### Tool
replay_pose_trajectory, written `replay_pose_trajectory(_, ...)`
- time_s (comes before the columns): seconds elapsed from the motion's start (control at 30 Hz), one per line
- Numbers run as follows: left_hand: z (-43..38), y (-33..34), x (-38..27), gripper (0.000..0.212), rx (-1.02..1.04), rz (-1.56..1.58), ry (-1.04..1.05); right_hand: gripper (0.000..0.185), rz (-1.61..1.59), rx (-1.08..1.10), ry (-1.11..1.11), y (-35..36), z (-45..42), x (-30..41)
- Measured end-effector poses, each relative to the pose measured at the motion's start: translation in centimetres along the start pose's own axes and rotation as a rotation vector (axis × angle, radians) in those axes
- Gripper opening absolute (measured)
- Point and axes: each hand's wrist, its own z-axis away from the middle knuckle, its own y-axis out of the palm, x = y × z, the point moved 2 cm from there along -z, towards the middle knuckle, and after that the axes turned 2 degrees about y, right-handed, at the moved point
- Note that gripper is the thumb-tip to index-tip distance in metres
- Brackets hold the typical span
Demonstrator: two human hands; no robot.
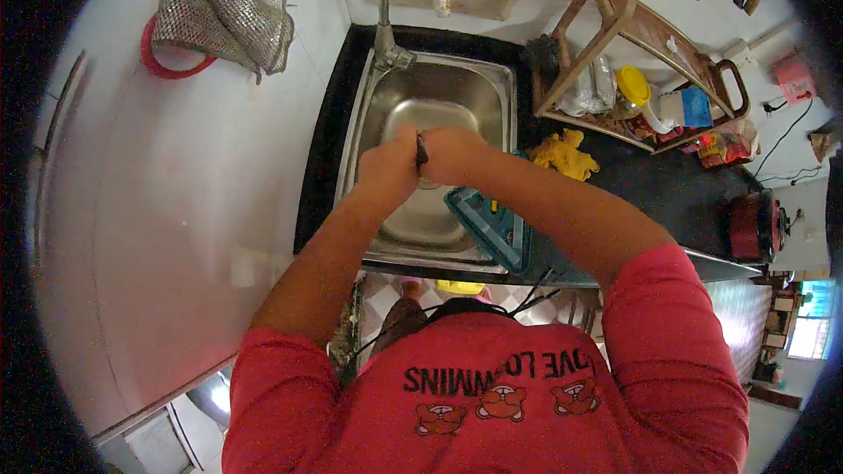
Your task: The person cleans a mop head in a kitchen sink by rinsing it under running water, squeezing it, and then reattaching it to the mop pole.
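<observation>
Both hands meet over the stainless steel sink (431, 89), fingers curled. Between my left hand (390, 168) and my right hand (456, 157) a small dark object (421, 149) shows; the hands hide most of it, so its kind is unclear. A chrome tap (384, 10) with a curved spout rises behind the basin. Below my right forearm, a teal plastic tray (490, 230) lies over the sink's front right corner, with a small yellow-and-black item (494, 206) in it.
A crumpled yellow cloth (568, 155) lies on the black counter (649, 201). Behind it, a brown plastic rack (609, 10) holds jars and packets. A red pot (754, 227) stands far right. On the left wall hang a silvery mesh bag (227, 13) and a red ring (153, 56).
</observation>
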Motion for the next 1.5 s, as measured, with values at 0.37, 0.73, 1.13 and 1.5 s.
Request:
replay_pose_trajectory(0.37,0.1,2.9,2.2,0.056,0.708,-0.174,-0.21,0.03,-1.121,0.013,0.194,-2.6,5.2,-5.3)
replay_pose_trajectory(0.73,3.0,3.2,-7.0,0.05,0.071,1.608,-0.328,0.073,-0.954,-0.066,0.079,-2.6,10.4,-4.0)
replay_pose_trajectory(1.13,6.0,2.3,-12.9,0.037,0.04,1.247,0.021,0.058,-0.405,-0.523,-0.107,-6.7,18.7,-4.5)
replay_pose_trajectory(1.5,6.0,2.9,-17.4,0.045,0.297,1.494,-0.132,0.051,-1.435,-0.252,-0.04,-6.1,22.5,-8.6)
